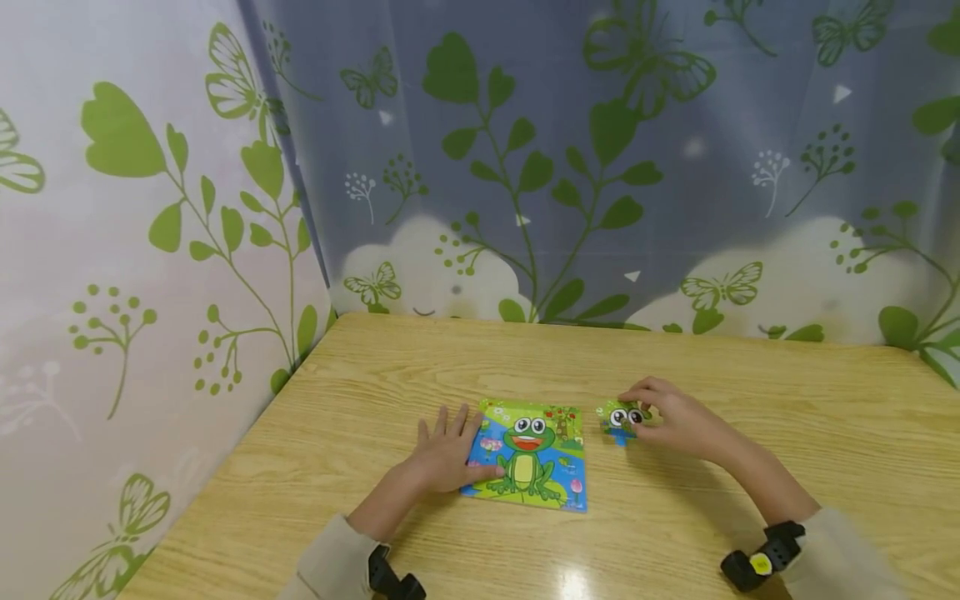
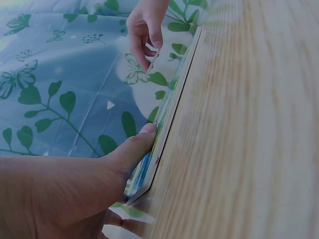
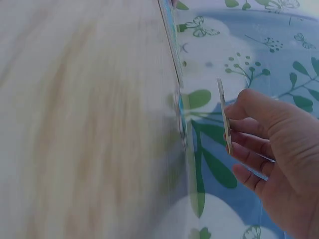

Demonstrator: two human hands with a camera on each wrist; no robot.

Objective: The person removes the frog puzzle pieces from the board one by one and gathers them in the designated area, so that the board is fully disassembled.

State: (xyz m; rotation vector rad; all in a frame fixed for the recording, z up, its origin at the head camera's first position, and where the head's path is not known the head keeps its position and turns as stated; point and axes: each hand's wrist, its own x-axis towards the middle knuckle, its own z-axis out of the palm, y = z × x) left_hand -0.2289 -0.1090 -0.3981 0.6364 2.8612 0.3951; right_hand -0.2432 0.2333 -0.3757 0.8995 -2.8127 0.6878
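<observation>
A square frog puzzle [image 1: 528, 467] lies flat on the wooden table. My left hand [image 1: 447, 457] rests at its left side with the fingers spread, and the thumb [image 2: 139, 144] lies over the puzzle's edge. To the right of the puzzle, my right hand [image 1: 678, 419] pinches a thin puzzle piece [image 3: 225, 117] between thumb and fingers, a little above the table. From the head, frog eyes [image 1: 618, 417] show at those fingertips, partly covered by them. Beneath the held piece, another flat piece [image 3: 182, 117] with blue on it lies on the table.
The light wooden table [image 1: 420, 367] reaches back to a blue curtain [image 1: 555, 208] printed with leaves and butterflies. A pale curtain [image 1: 172, 250] of the same pattern hangs along the left side. Black straps with small devices [image 1: 761, 558] sit on both wrists.
</observation>
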